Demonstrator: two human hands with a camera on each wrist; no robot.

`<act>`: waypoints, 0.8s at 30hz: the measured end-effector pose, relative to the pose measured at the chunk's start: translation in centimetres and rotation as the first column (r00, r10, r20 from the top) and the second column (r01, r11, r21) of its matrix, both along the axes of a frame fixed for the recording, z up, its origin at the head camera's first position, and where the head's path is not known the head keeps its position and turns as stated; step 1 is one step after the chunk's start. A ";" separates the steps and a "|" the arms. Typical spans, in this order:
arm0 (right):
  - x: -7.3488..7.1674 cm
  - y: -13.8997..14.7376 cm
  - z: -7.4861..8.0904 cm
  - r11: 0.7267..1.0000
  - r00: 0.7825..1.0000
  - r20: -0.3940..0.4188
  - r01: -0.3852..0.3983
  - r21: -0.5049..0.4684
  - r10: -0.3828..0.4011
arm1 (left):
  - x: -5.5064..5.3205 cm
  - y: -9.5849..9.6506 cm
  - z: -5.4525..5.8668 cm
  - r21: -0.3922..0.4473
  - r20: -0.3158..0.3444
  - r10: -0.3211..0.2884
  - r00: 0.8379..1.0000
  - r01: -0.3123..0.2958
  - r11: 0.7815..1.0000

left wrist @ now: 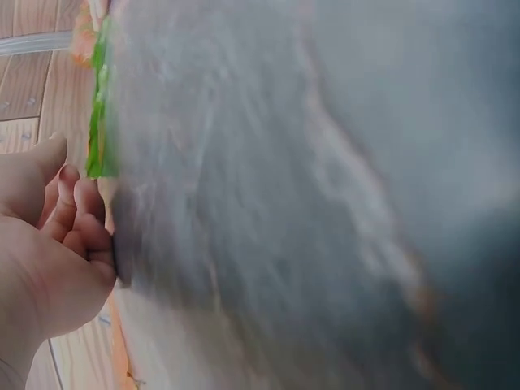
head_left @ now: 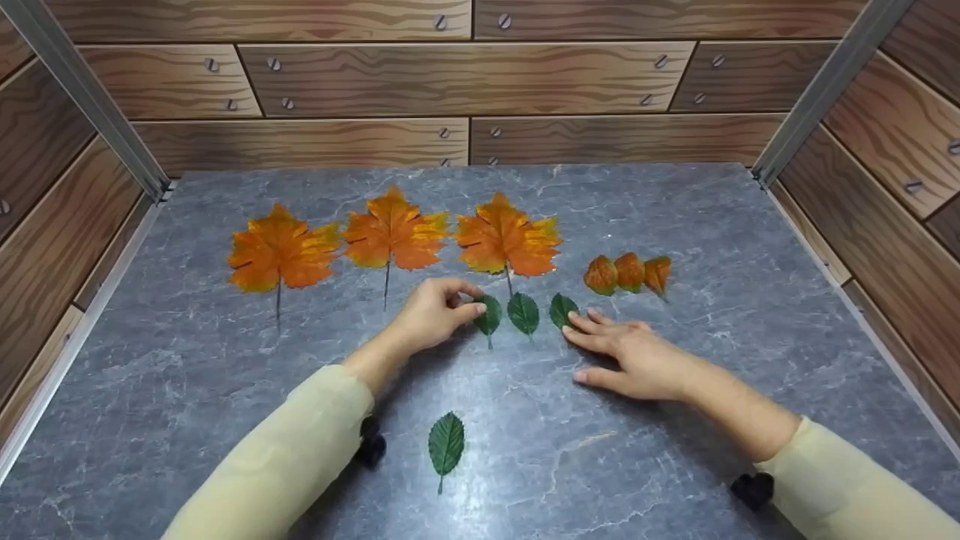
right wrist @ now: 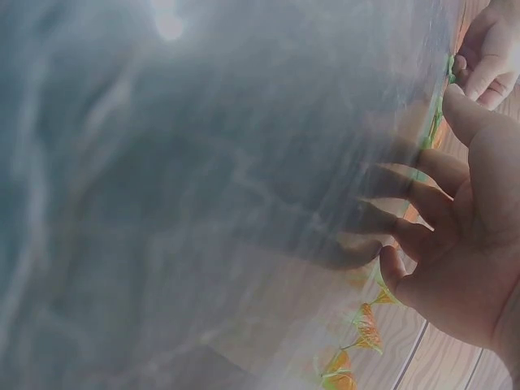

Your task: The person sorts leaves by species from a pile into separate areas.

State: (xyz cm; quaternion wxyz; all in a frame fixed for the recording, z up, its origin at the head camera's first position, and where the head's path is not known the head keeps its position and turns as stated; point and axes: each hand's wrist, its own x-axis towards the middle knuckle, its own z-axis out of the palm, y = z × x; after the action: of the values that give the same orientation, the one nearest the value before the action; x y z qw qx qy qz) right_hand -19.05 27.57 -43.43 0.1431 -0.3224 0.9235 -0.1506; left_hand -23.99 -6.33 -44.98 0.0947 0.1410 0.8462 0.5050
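Note:
Several green leaves lie on the table, three of them in a short row in front of the orange leaves. My left hand (head_left: 437, 313) has its thumb and forefinger at the left edge of the leftmost green leaf (head_left: 490, 316) and pinches it. Beside it lies the middle green leaf (head_left: 523, 313), untouched. My right hand (head_left: 637, 356) is spread low over the table, fingertips resting on the lower right edge of the right green leaf (head_left: 562, 309). In the right wrist view the right hand (right wrist: 463, 219) shows its fingers extended against the grey surface.
Three orange maple leaves (head_left: 281, 247) with stems lie in a row behind. Three small orange-brown leaves (head_left: 630, 271) sit close together at the right. One more green leaf (head_left: 447, 444) lies near the front. Wood-patterned panels (head_left: 465, 79) surround the grey marbled table (head_left: 187, 420).

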 end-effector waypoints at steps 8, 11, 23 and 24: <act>0.0 0.1 -0.2 1.000 1.000 0.000 0.003 -0.006 -0.003 | 3.2 -2.5 0.4 0.058 0.066 -0.111 0.992 0.107 0.993; 0.0 0.1 -0.1 1.000 1.000 -0.002 0.002 -0.006 -0.002 | 4.6 -3.6 0.5 0.032 0.052 -0.180 0.982 0.178 0.983; 0.0 0.1 -0.1 1.000 1.000 0.002 0.004 -0.007 -0.004 | 9.5 -6.3 0.1 -0.045 -0.029 -0.353 0.935 0.351 0.935; 0.0 0.1 -0.1 1.000 1.000 0.003 0.003 -0.008 -0.003 | 9.7 -6.4 0.0 -0.059 -0.048 -0.353 0.934 0.350 0.935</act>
State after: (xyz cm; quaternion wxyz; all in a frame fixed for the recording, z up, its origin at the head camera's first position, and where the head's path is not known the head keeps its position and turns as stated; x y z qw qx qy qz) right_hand -19.07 27.69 -43.57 0.1428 -0.3213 0.9232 -0.1551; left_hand -14.25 -12.73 -44.99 0.1622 0.3021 0.8221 0.4544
